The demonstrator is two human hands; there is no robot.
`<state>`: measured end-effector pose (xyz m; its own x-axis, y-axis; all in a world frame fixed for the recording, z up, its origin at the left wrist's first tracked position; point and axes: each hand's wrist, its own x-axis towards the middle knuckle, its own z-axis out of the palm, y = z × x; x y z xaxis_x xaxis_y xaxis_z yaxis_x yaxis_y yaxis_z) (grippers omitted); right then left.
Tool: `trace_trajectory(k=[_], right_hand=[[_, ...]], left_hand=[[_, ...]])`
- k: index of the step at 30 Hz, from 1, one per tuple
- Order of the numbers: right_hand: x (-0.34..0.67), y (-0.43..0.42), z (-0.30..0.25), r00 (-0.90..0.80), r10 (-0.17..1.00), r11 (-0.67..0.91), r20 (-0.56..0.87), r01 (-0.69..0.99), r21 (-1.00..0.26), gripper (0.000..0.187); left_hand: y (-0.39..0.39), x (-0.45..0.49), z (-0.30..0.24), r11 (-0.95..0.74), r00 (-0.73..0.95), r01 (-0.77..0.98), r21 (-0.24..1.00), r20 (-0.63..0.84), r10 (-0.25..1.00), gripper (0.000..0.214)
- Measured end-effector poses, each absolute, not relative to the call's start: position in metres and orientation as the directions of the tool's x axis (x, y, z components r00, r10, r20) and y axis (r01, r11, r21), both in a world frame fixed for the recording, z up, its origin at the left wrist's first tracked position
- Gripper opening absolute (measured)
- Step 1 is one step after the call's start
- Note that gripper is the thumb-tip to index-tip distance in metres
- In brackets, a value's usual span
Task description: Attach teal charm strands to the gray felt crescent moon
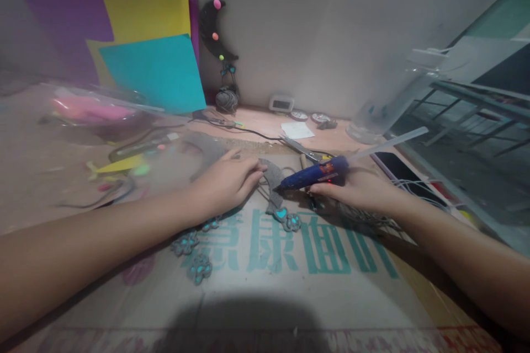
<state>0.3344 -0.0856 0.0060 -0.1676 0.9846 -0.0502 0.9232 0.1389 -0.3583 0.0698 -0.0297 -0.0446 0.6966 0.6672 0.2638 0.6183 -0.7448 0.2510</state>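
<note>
My right hand (364, 187) is closed around a blue glue gun (317, 174) with a clear glue stick (391, 143) poking out its back. The nozzle points left onto a grey felt crescent (274, 179) lying on a cardboard sheet (290, 287). My left hand (227, 182) rests on the left end of that crescent, fingers curled down and pressing it. Small grey-and-teal felt paw shapes (287, 219) hang at the crescent's lower tip; others (194, 253) lie loose under my left forearm.
Scissors (304, 150) lie just behind the crescent. A phone (397, 168) and white cable sit at right. Coloured paper sheets (153, 71) lean on the wall, beside a black felt moon (213, 27) and a yarn ball (226, 100). Plastic bags (95, 113) lie at left.
</note>
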Motion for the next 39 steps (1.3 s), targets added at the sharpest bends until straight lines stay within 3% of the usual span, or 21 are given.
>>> trace_trajectory(k=[8,14,21,28,39], right_hand=[[0.339,-0.085,0.005,-0.184,0.982,0.158,-0.035,0.916,-0.369,0.040],[0.336,-0.082,0.002,-0.086,0.996,0.072,-0.028,0.944,-0.323,0.037],[0.330,-0.083,0.012,-0.107,0.994,0.077,-0.035,0.871,-0.485,0.026],[0.338,-0.083,0.005,-0.078,0.997,0.063,-0.017,0.894,-0.444,0.036],[0.339,-0.083,0.007,-0.134,0.991,0.113,-0.018,0.892,-0.438,0.035]], left_hand=[[-0.029,0.070,-0.046,-0.754,0.705,0.613,0.235,0.268,0.657,0.038],[-0.028,0.071,-0.048,-0.763,0.711,0.601,0.238,0.279,0.646,0.038],[-0.030,0.070,-0.047,-0.743,0.696,0.623,0.242,0.261,0.669,0.041],[-0.030,0.071,-0.044,-0.739,0.694,0.629,0.242,0.252,0.674,0.042],[-0.030,0.070,-0.046,-0.744,0.699,0.616,0.258,0.258,0.667,0.040]])
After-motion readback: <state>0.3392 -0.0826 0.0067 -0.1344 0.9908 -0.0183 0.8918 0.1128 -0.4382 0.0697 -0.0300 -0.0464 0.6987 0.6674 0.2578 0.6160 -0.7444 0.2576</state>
